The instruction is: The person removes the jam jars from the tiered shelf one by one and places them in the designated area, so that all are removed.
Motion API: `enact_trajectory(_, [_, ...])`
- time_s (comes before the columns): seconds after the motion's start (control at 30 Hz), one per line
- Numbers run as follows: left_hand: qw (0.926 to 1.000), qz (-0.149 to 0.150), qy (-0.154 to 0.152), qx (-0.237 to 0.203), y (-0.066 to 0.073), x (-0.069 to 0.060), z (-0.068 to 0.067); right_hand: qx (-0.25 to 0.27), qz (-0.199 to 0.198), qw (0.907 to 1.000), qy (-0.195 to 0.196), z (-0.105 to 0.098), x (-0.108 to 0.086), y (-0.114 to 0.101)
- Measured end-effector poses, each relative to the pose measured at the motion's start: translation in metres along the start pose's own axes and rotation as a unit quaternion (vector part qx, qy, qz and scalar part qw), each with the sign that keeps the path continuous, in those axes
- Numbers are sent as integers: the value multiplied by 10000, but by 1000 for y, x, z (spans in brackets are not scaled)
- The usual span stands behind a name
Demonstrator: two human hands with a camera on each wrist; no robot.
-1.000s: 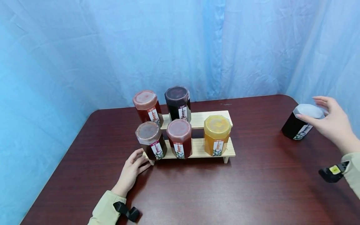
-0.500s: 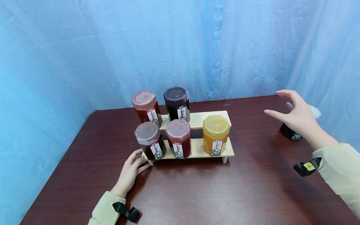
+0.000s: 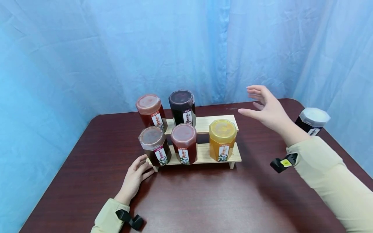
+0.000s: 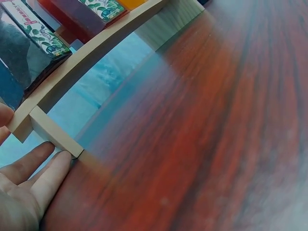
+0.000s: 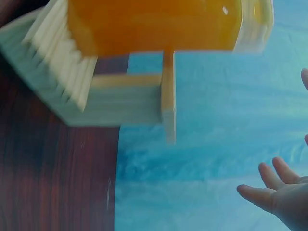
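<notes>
room: upper shelf, right end | obstacle: yellow jar in front

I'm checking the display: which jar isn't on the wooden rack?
The dark, pale-lidded jar at far right, partly behind the right sleeve; the other five stand on the rack.

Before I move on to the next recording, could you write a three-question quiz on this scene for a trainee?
1. Count: how many jars stand on the rack?
2. True or false: the right hand is gripping a jar.
3. Multiple choice: what is the left hand touching?
A) the yellow jar
B) the rack
C) the curtain

Key:
1. Five.
2. False; it is in the air, holding nothing.
3. B.
</notes>
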State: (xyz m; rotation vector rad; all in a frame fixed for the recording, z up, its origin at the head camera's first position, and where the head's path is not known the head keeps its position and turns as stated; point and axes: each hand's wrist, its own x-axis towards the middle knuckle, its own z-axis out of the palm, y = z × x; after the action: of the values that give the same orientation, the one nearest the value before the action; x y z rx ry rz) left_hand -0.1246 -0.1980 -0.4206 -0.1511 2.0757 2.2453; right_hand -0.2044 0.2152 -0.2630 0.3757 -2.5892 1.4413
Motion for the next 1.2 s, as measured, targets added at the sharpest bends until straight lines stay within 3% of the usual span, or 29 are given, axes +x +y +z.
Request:
enact_trajectory(0.4, [10000,37,-4,66,-2,-1,0,342,-116,9966,-741,36,15,-29])
enact_trajectory(0.83, [9999,70,-32,93,-1,-1,3,248,-426,9920,-1163,69,28,-51])
enact_trajectory(1.2, [9998,190,-38,94,-2,0,0,113,-397,9892,-1405,91,34,-70])
